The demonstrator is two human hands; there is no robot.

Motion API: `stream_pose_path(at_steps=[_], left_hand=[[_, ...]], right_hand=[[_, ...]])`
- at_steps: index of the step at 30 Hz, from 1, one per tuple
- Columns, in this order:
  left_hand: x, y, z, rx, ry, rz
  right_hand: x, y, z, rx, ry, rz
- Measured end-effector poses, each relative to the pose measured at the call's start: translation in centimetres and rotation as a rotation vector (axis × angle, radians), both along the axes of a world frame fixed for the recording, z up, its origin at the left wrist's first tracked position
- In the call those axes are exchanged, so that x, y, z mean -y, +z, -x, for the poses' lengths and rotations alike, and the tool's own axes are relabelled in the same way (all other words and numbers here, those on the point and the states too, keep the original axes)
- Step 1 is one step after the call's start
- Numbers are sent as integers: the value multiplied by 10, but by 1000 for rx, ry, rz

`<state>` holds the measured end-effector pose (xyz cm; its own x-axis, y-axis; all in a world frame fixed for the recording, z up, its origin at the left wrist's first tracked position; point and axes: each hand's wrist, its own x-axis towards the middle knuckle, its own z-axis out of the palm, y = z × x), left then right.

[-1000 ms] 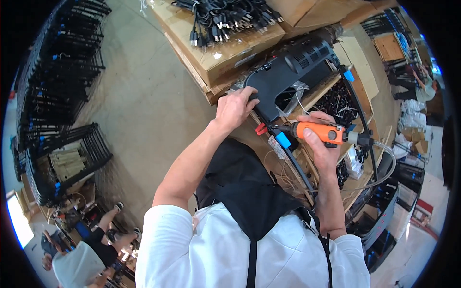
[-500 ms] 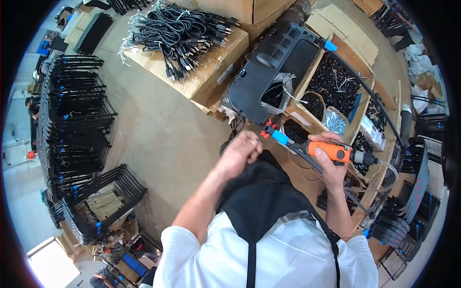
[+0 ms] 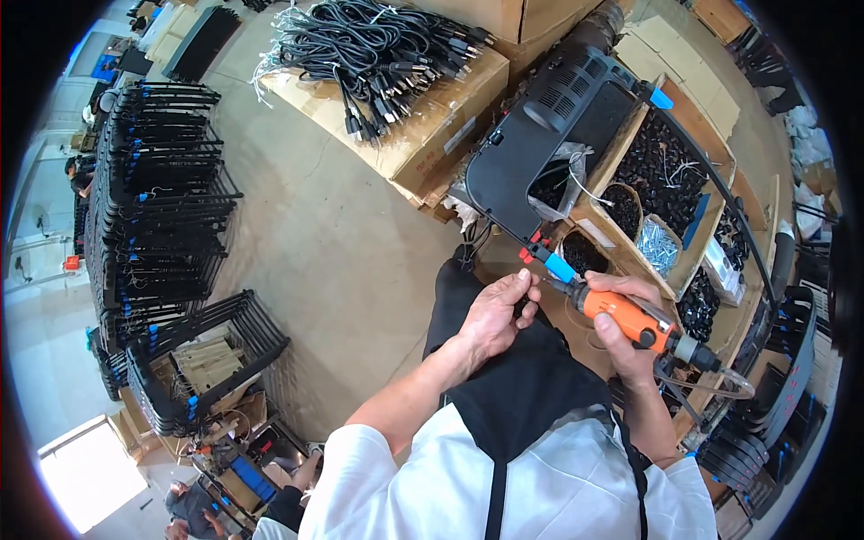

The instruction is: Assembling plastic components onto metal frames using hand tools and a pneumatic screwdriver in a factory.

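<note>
My right hand (image 3: 625, 317) grips an orange powered screwdriver (image 3: 630, 319) with a hose at its rear end, its bit pointing left. My left hand (image 3: 497, 313) is pinched at the tip of that bit, fingers closed on something too small to make out. Both hands hover over my black apron, just below a large black plastic housing (image 3: 549, 135) that lies on the wooden workbench. A red and blue clamp part (image 3: 544, 261) sits at the housing's near edge.
Wooden bins of black parts and silver screws (image 3: 659, 243) stand to the right. A cardboard box (image 3: 423, 135) carries a pile of black power cables (image 3: 378, 45). Stacks of black metal frames (image 3: 157, 180) fill the left floor. Another person (image 3: 193, 508) crouches at lower left.
My left hand came off the black housing and moved down to the screwdriver's tip. My head has tilted, so the bench and housing sit farther up in view.
</note>
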<state>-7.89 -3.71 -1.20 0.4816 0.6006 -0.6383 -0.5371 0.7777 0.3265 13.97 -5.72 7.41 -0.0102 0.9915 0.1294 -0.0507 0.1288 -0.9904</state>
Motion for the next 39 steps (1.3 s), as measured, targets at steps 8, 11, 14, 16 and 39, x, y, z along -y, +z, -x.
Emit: stream_pose_path(at_steps=[8,11,14,16,39], left_hand=[[-28,-11,10,222,124,211],[-43,-15,10,296,-1,225],[-59,-4,9,221,-139,279],[-65,-11,13,262,-210,289],[-139,23,56,266,-280,324]], right_hand=[[-12,-17,36,111,42,-129],[-9,-4,45,215,-69,-129],[-2,3,50,271,-170,-61],[5,4,59,258,-231,-18],[-60,23,124,186,-461,19]])
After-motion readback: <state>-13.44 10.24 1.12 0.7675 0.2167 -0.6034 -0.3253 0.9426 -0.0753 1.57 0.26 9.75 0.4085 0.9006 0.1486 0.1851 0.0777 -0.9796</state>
